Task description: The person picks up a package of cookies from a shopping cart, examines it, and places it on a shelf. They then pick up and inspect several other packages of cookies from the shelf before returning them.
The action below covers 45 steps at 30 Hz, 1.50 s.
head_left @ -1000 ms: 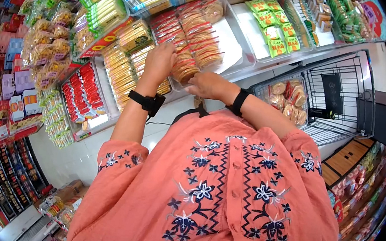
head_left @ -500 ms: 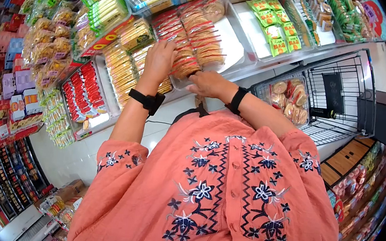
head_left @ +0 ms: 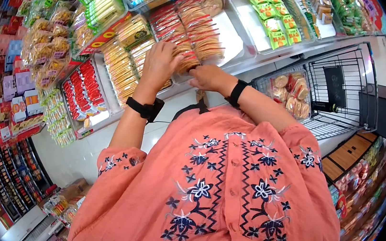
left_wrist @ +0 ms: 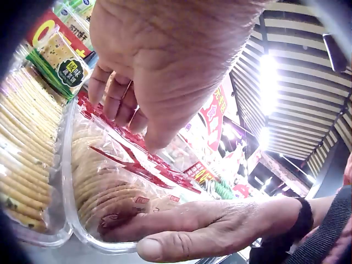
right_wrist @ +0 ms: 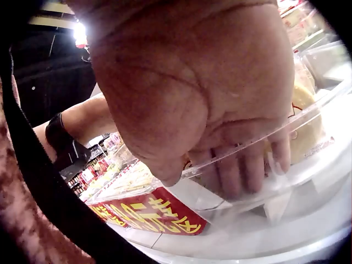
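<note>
Round biscuits in clear wrappers with red edges stand in two rows in a clear plastic bin. My left hand is over the near part of the left row. In the left wrist view its bent fingers reach down to the red wrapper edges. My right hand is at the bin's near end. Its fairly straight fingers show through the clear wall and lie against the front biscuits, while its thumb stays outside the rim.
Left of the bin, another holds long packs of pale crackers. Green snack packets lie in a bin to the right. A wire shopping cart, with a clear box of wrapped round biscuits, stands close on my right.
The right hand's fingers have shifted slightly into the bin at the front biscuits. My left hand remains over the row with only a small shift, and the head view has tilted slightly.
</note>
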Tool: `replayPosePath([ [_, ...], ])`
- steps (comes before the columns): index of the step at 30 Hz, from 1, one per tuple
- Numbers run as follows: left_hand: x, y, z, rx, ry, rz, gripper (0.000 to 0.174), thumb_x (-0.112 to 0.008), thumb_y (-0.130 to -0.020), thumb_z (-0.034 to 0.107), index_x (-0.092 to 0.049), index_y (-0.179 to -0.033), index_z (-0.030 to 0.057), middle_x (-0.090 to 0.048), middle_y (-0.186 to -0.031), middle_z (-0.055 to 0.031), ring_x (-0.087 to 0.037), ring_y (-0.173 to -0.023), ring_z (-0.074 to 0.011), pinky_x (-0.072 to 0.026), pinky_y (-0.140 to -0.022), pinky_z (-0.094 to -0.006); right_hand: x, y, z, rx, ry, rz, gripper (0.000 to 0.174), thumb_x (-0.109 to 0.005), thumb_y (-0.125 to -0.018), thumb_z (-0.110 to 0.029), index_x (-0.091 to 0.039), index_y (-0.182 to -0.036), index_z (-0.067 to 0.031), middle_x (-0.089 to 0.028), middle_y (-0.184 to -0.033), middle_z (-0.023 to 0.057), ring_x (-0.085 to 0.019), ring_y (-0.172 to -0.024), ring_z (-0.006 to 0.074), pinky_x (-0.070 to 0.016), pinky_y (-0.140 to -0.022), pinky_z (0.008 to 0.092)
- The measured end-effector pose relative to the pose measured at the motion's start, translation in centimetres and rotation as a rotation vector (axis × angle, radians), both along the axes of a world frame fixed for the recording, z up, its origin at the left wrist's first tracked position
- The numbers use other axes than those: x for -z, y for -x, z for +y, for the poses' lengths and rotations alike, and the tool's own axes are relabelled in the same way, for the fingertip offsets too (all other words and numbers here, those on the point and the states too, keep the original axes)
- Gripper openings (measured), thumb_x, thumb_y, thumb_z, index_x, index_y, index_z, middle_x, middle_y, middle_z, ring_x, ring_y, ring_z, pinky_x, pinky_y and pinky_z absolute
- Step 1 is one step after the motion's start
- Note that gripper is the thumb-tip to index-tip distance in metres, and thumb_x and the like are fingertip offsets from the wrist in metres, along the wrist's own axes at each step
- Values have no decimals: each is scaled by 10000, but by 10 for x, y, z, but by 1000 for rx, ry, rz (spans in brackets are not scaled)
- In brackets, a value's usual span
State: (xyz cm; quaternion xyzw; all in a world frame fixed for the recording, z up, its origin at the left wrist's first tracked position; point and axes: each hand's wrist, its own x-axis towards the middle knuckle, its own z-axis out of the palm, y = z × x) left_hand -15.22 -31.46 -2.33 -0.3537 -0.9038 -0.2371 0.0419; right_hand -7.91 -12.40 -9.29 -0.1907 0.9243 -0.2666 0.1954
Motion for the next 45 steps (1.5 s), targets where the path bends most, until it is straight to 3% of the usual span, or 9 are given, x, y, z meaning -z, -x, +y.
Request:
replayPosePath([
  [7,-14,-16,6,30,-23,14,364,-784,-824,232,-611,-1084,45,-604,-1029,-144,-573,-990,-356,-457,-847,-447,-13,-2,14,9,31,22,354,-595,-926,-384,-690,-1043,-64,-712,-921,195,-682,-908,387,-524,-808,497],
  [10,-13,-30,12,53,60,-4,447,-830,-757,211,-594,-1102,55,-591,-1040,-139,-567,-992,-351,-456,-836,-443,-8,-3,30,32,194,207,280,-661,-889,-300,-681,-1040,-65,-707,-938,181,-672,-904,383,-526,-798,474],
  [13,-1,-37,13,43,117,13,548,-857,-701,180,-560,-1148,70,-563,-1069,-140,-555,-999,-349,-452,-829,-443,-28,-3,47,230,223,140,239,-702,-850,-216,-653,-1035,-73,-682,-945,169,-657,-890,375,-533,-750,457],
  [16,7,-38,12,-3,165,26,523,-846,-707,161,-562,-1137,73,-556,-1059,-144,-553,-990,-352,-450,-826,-446,-56,-2,65,432,257,488,267,-701,-838,-213,-608,-1056,-92,-644,-938,160,-668,-841,352,-542,-698,457],
  [19,10,-39,12,-21,167,70,490,-829,-714,137,-564,-1121,73,-546,-1041,-141,-546,-977,-348,-444,-817,-446,-62,3,76,474,59,590,301,-713,-824,-165,-561,-1077,-104,-600,-948,131,-664,-835,347,-547,-684,453],
  [29,21,-40,8,-29,212,115,379,-781,-742,130,-581,-1062,87,-525,-990,-120,-536,-960,-323,-433,-797,-440,-18,6,80,402,105,499,226,-672,-836,-145,-580,-1038,-99,-620,-926,128,-668,-804,361,-551,-694,467],
  [37,25,-40,7,-54,210,143,354,-762,-741,125,-583,-1044,81,-524,-980,-121,-536,-961,-321,-430,-810,-438,-36,6,108,380,208,356,115,-619,-882,-108,-614,-993,-82,-679,-877,149,-665,-835,386,-529,-725,461],
  [43,26,-40,8,-70,216,135,363,-771,-737,127,-574,-1038,84,-528,-976,-123,-541,-958,-327,-430,-811,-443,-59,6,112,212,334,217,144,-627,-871,-58,-617,-1015,-57,-692,-882,175,-670,-848,392,-527,-732,428],
  [45,23,-40,8,-66,225,131,362,-777,-740,137,-573,-1035,87,-529,-975,-124,-543,-959,-328,-431,-808,-444,-44,6,100,183,313,248,161,-632,-870,-64,-619,-1030,-49,-695,-885,175,-670,-849,392,-530,-743,427],
])
